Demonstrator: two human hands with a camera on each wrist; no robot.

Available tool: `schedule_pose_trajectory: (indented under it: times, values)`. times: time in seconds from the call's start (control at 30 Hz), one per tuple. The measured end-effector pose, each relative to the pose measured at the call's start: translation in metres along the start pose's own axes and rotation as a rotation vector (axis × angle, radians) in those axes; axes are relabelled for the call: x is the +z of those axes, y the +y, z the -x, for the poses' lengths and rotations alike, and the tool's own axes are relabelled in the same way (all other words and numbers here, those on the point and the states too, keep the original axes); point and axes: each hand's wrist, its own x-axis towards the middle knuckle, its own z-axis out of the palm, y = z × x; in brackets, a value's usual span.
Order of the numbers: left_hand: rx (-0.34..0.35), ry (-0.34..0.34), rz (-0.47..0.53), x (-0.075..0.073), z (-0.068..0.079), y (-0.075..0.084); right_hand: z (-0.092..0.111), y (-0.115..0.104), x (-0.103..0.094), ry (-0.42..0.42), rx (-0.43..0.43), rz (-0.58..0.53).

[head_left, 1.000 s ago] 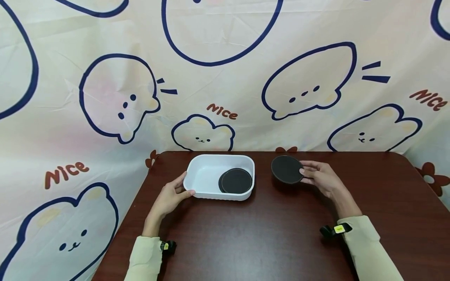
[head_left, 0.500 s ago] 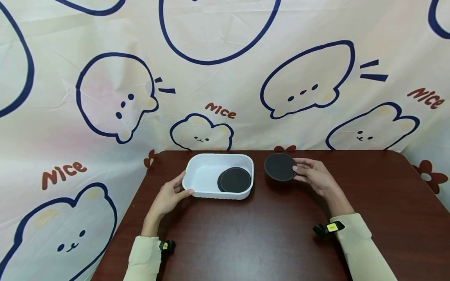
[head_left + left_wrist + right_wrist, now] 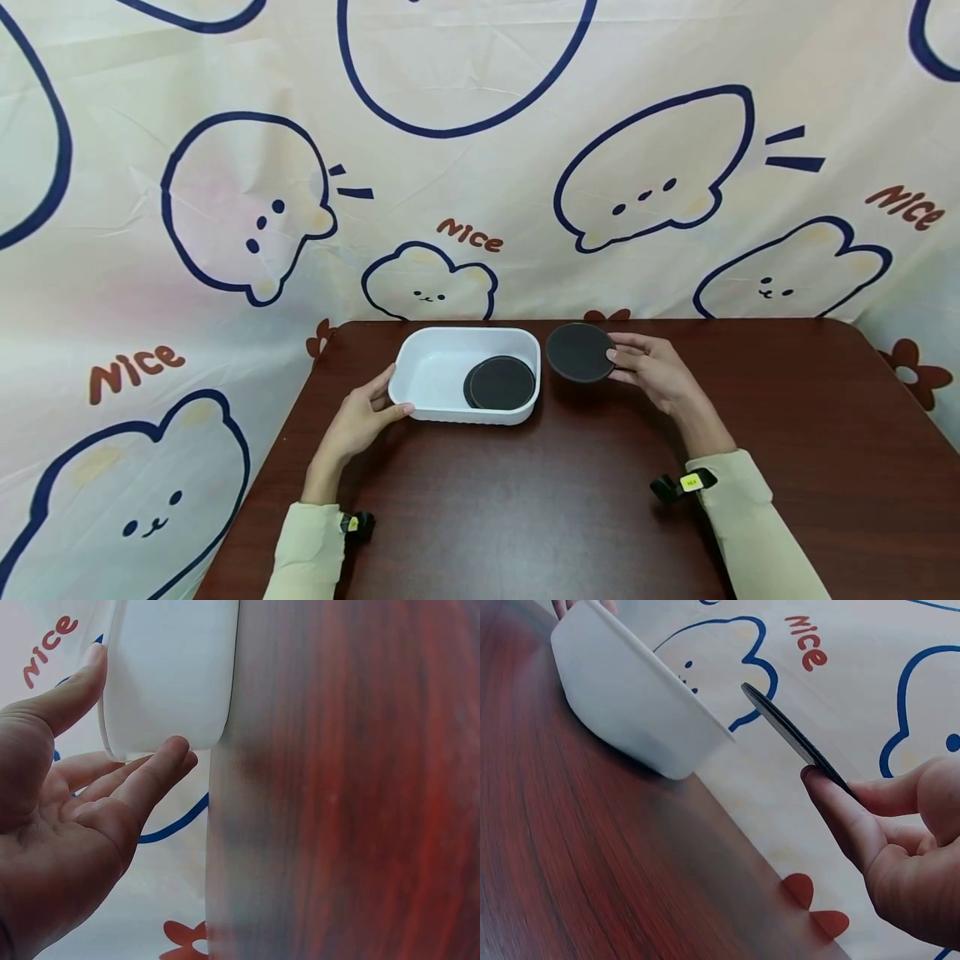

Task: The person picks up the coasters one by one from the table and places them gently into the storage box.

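My right hand [image 3: 651,367] pinches a round black coaster [image 3: 581,352] by its right edge, thumb on top and fingers beneath. Held above the table, just right of the white plastic tray [image 3: 420,414], the coaster is tilted. Seen nearly edge-on in the right wrist view, the coaster [image 3: 787,727] is thin, with a paler underside. Inside the tray's right half lie more black coasters [image 3: 501,383], overlapping; how many is unclear. My left hand [image 3: 363,421] holds the tray's left end, thumb at the front corner. The left wrist view shows its fingers [image 3: 161,776] against the tray wall.
A dark reddish-brown wooden table [image 3: 495,517] bears the tray near its back edge. Right behind that edge hangs a pale cloth [image 3: 525,183] printed with cartoon bears. Both wrists wear black straps with small cameras [image 3: 682,485].
My right hand has carried the coaster leftward, close to the tray's right wall. The left hand and the tray stay put. My head view has shifted very slightly.
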Motion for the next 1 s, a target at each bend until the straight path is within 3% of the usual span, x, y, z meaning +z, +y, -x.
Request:
schedule_pose_trajectory:
  times: [0.43, 0.8, 1.0]
  values:
    - [0.033, -0.008, 0.003, 0.000, 0.000, 0.000, -0.005, 0.000, 0.025, -0.024, -0.011, -0.026]
    - [0.045, -0.008, -0.001, -0.003, -0.003, 0.001, -0.007, -0.005, 0.034, -0.032, -0.007, -0.012]
    - [0.017, -0.003, -0.005, 0.000, -0.001, -0.001, -0.008, -0.003, 0.040, -0.032, 0.002, -0.027]
